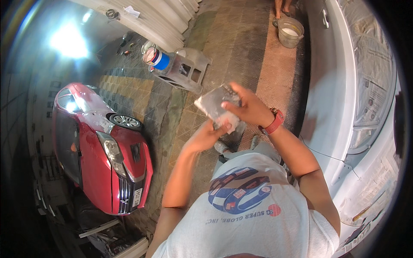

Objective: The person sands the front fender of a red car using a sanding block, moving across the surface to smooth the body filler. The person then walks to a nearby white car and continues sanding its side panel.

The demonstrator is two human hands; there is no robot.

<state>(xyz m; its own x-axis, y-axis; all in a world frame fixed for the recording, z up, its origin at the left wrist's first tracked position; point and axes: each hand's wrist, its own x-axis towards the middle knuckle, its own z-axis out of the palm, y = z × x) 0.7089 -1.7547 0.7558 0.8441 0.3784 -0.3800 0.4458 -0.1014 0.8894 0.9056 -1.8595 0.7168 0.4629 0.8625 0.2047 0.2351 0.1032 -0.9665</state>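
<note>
In front of my body I hold a flat, grey, roughly square piece (214, 102) with whitish, dusty edges. It could be sandpaper or a thin board; I cannot tell which. My right hand (247, 105) grips its right side, thumb on the upper face and fingers along the far edge. The lower edge is pinched by my left hand (213, 132), beside a pale, crumpled-looking part (232, 120). A red watch (275, 122) is on my right wrist.
Close on my right stands a pale car (327, 99) with paper-covered windows. A red car (101, 150) is at the left. Ahead, a grey plastic stool (185, 69) carries a blue-and-white can (160, 59). Farther off, a bucket (290, 33) of whitish liquid stands near another person's feet (282, 9).
</note>
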